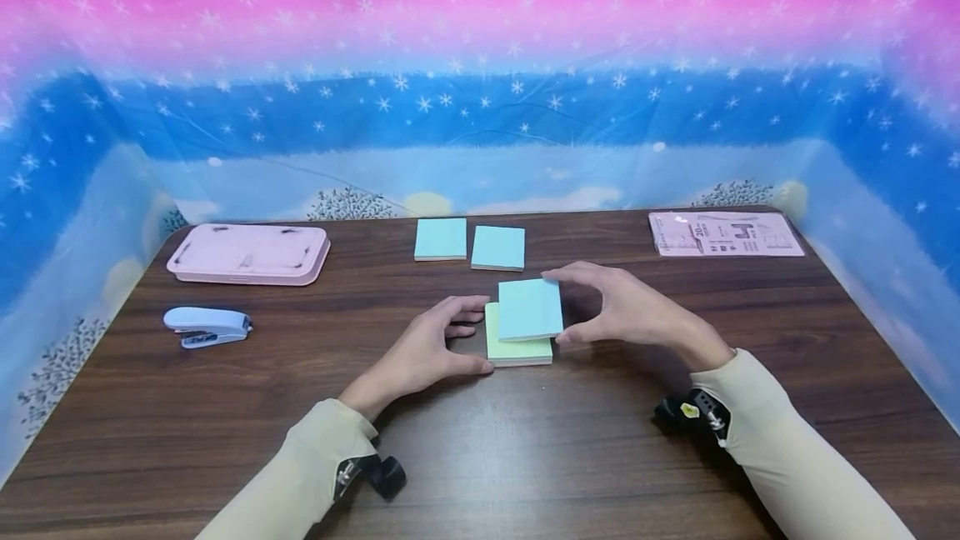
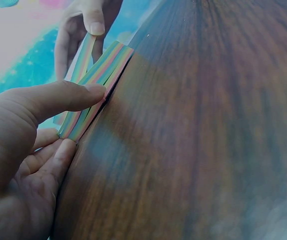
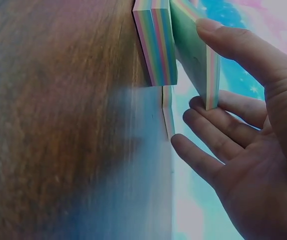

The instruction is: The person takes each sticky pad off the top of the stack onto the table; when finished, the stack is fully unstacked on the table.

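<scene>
My right hand (image 1: pixel 626 302) pinches a light-blue-topped sticky note pad (image 1: pixel 530 308) by its right side. Striped coloured edges show on this pad (image 3: pixel 212 75) in the right wrist view, where it is tilted and partly apart from the stack. Beneath it is a stack of two sticky note pads (image 1: pixel 519 354), yellow-green on top, resting on the table. Thumb and fingers of my left hand (image 1: pixel 431 344) hold that stack (image 2: pixel 101 75) at its left side. The held pad covers most of the stack's top in the head view.
Two more blue-topped pads (image 1: pixel 440 240) lie at the back middle. A pink case (image 1: pixel 247 254) and a light-blue stapler (image 1: pixel 208 326) are at the left. At the back right lies a flat pink package (image 1: pixel 726 234). Patterned cloth (image 1: pixel 480 107) walls the wooden table (image 1: pixel 480 457).
</scene>
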The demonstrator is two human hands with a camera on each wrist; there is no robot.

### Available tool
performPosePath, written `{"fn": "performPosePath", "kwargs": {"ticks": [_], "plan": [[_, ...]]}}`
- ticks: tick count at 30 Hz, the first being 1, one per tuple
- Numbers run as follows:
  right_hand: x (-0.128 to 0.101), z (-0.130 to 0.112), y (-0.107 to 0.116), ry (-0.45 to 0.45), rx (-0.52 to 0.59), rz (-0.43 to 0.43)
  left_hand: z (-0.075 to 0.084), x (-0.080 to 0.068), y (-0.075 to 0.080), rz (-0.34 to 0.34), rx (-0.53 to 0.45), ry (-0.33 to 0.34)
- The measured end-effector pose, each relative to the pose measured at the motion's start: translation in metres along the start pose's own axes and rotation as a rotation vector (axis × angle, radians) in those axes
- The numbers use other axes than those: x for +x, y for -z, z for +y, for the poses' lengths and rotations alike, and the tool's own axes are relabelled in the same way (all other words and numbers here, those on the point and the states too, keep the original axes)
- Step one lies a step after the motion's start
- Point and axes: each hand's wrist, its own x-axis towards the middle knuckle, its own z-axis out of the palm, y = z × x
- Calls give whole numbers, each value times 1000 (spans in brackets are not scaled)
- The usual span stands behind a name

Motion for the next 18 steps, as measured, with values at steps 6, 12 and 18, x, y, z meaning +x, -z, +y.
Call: {"fn": "performPosePath", "kwargs": {"ticks": [6, 12, 18], "plan": [[0, 1, 3, -4, -13, 23, -1, -1, -1, 3, -6, -15], [-1, 0, 11, -29, -14, 46, -2, 0, -2, 8, -4, -17], [0, -2, 20, -47, -12, 63, -1, 0, -1, 13, 4, -3]]}}
